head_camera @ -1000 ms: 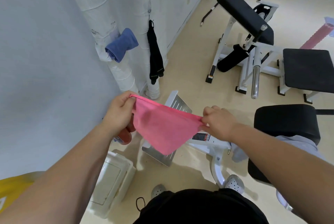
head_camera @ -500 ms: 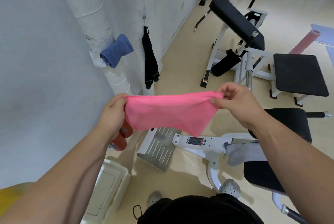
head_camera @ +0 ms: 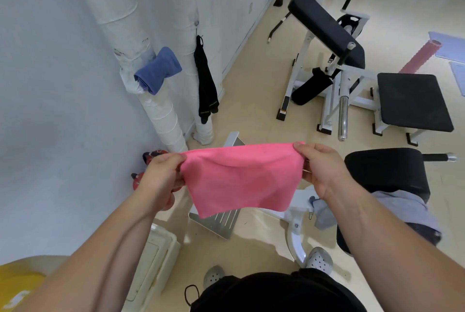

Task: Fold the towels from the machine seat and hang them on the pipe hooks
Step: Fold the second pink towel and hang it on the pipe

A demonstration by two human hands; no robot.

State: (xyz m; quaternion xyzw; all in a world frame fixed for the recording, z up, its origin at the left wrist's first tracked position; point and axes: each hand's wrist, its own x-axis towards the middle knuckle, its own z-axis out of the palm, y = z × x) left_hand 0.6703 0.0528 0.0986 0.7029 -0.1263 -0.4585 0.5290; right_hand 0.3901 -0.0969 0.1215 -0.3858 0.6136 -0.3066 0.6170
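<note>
Item, far left of the pink towel [head_camera: 239, 180]: white wrapped pipes [head_camera: 164, 120] against the wall, above and beyond the pink towel's left corner. A blue towel [head_camera: 158, 70], folded, hangs on the nearer pipe, and a black cloth [head_camera: 205, 85] hangs long from a hook on the pipe beside it; those two look done. Item, below the pink towel's left corner: red objects [head_camera: 156, 154] on the floor by the wall, too hidden to name, and a white box [head_camera: 156, 256] lower down. Item: the left hand [head_camera: 161, 175], fingers curled, pinching the pink towel's upper left corner. Item, centre: the pink towel itself, held in the air at about waist height. Its top edge is stretched level between both hands, its lower edge hangs free and dips lowest on the left, and it appears part-folded. A metal footplate [head_camera: 221, 223] shows under its lower edge. Item: the right hand [head_camera: 319, 170], thumb on top, pinching the upper right corner. Item, right of the pink towel: the black machine seat [head_camera: 385, 170], with a grey towel [head_camera: 400, 206] draped over its near side, unfolded and waiting. By my reckoning the job is about half done: the pink one needs finishing and hanging, and the grey one needs everything. The reach from the pink towel up to the pipes passes only over low floor clutter, so there looks to be room to swing it across.
</note>
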